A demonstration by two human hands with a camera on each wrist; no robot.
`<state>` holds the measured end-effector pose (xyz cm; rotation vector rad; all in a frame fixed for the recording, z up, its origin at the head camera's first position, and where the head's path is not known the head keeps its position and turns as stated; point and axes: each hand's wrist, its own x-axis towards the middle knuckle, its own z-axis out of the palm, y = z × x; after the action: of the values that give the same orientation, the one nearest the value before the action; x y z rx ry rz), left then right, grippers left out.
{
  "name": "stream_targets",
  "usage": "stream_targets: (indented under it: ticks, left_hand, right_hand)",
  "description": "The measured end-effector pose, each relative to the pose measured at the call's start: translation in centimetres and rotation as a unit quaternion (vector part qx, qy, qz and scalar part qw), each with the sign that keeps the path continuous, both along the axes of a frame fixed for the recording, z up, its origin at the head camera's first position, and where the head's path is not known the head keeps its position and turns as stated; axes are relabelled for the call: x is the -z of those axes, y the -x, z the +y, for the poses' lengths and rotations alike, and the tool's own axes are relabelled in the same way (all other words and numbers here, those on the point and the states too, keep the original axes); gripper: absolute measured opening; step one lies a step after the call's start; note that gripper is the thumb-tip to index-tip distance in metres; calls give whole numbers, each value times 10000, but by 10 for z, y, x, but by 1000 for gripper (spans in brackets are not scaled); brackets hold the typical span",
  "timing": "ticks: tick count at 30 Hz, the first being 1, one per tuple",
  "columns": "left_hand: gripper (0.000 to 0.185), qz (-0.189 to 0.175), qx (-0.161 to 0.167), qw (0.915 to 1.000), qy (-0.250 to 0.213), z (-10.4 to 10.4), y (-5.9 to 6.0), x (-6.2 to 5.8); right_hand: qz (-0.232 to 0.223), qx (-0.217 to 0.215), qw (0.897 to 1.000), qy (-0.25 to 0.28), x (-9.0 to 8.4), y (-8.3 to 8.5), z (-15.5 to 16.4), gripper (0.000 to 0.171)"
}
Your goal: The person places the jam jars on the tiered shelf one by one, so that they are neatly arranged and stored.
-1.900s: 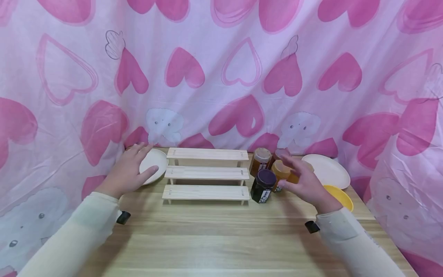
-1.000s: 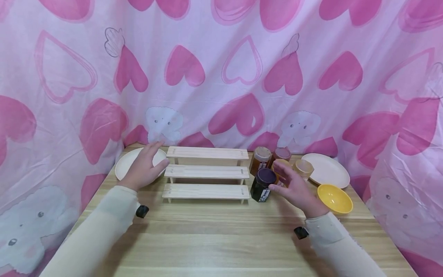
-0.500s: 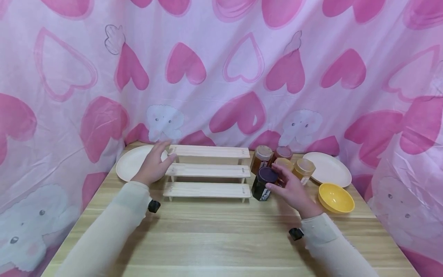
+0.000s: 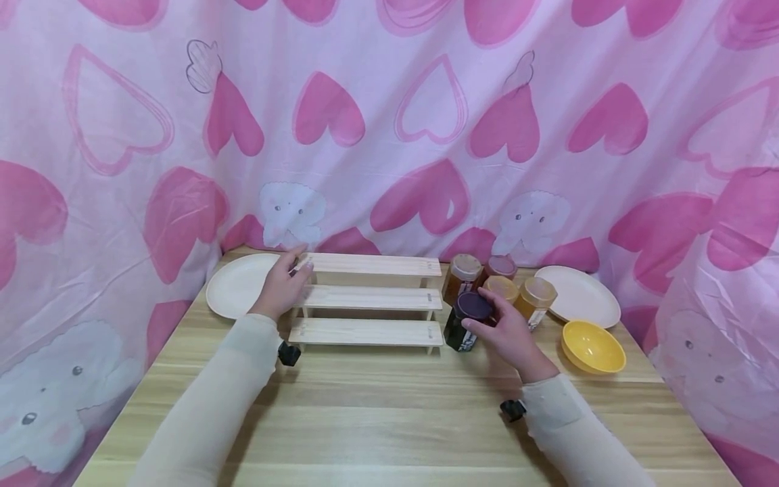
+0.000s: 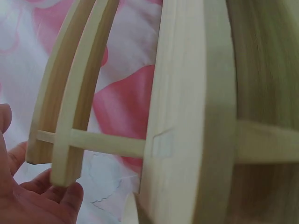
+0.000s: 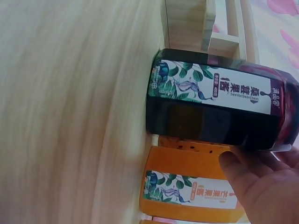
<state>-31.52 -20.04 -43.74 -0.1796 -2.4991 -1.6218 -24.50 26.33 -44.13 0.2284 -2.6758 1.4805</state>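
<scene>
fingers of the left hand rest on the left end of the stepped wooden rack, thumb up near the top step, other fingers loosely curved at the end of the middle step; whether they really clamp it or just touch, can't tell. left wrist view shows only the rack's slats v. close w/ a bit of palm at the bottom left corner. a cream plate lies just left of that hand, partly under it.

rack's long axis runs left-right across the table, three steps rising toward the curtain.

right of the rack: dark jar w/ purple lid stands upright, just beside the rack's right end. right hand is the nearer one by far; its fingers curl over the lid from the right & near side, holding the jar at the top. jar lies left & ahead of the palm.

orange jars cluster right behind the dark one, one touching it in the right wrist view. further right: second plate, yellow bowl.
</scene>
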Motion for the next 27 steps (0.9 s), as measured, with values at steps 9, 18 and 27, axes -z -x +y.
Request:
stream_targets:
  ticks: [9, 18, 27]
  left_hand:
    - [56, -396, -59, 9988, -289, 7, 2, 5]
    - [51, -533, -208, 9933, -1008, 8, 4, 12]
    - [45, -572, -83, 9843, -1670, 14, 7, 16]
  right_hand:
    - [-188, 319, 9990, -237, 2, 3, -4, 85]
    - [-141, 276, 9993, -200, 2, 4, -6, 83]
    - [-296, 340, 9989, -144, -1, 5, -3, 84]
